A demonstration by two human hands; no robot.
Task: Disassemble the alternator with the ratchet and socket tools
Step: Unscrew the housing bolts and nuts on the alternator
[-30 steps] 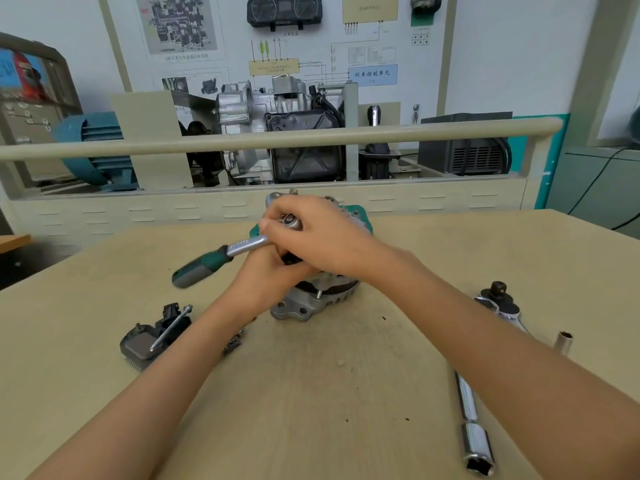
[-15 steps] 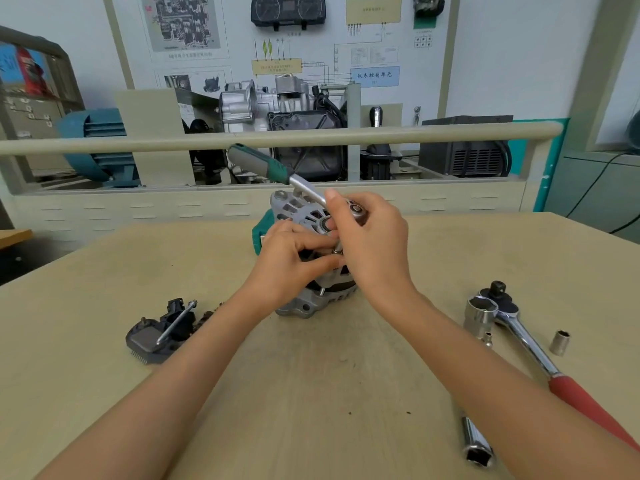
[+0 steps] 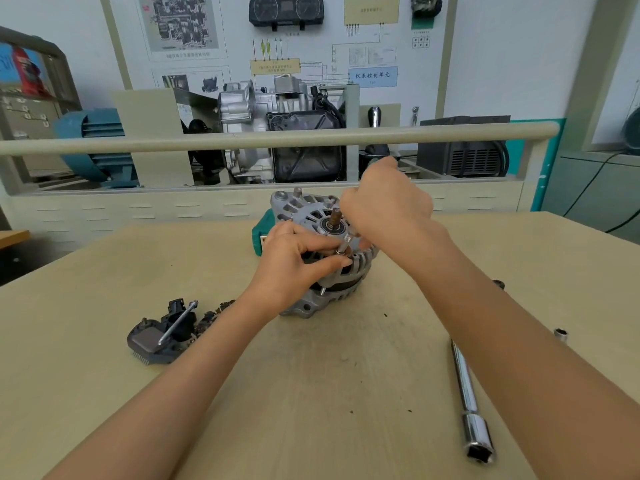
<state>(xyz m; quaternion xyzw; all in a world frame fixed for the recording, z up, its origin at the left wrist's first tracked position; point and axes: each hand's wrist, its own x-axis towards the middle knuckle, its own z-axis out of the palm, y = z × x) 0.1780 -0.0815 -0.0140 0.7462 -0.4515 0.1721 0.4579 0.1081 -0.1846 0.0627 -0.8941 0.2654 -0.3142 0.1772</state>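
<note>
Since half a second ago I have swung my right hand (image 3: pixel 386 206) up and to the right of centre; the green ratchet handle that stood out at upper left is gone from sight, and my arm now covers the red-handled ratchet at right. From the head view, the alternator (image 3: pixel 322 258) sits mid-frame on the table (image 3: pixel 104 393). My right fingers are curled around a small socket shaft (image 3: pixel 345 243) standing on the alternator's face. My left hand (image 3: pixel 294 261) pinches the housing just beside it. A removed black part (image 3: pixel 162 336) lies lower left, an extension bar (image 3: pixel 465 386) lower right.
</note>
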